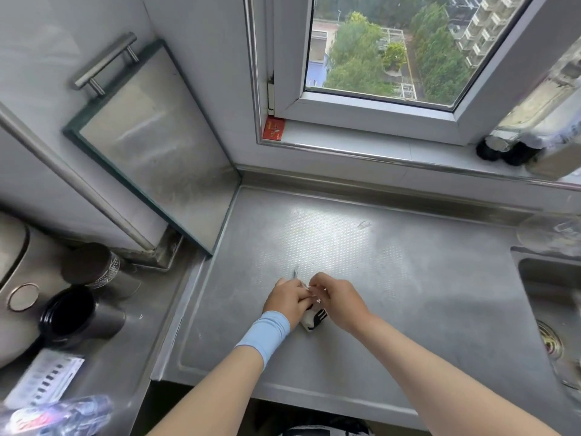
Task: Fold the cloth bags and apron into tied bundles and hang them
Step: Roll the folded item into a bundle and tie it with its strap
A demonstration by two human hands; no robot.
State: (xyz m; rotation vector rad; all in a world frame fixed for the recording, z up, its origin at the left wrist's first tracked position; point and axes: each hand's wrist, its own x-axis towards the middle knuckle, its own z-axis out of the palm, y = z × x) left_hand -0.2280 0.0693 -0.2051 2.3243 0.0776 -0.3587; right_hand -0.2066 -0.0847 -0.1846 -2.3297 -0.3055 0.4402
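**Item:** cloth bundle (314, 320), white with black print, small and tight. It sits at lower centre of frame on the steel counter (408, 262), mostly covered by the hands.

**Left hand** (287, 298), blue wristband (265, 335): fingers curled, pinching the tie (295, 273), whose thin end sticks up just above.

**Right hand** (341, 302): fingers curled, pinching the same tie at the bundle's top.

**Step, as judged:** knotting.

**Handling:** keep the folds pressed flat, draw both ends evenly, and leave a loop for hanging.

**Also present:** sink (553, 294), right edge.
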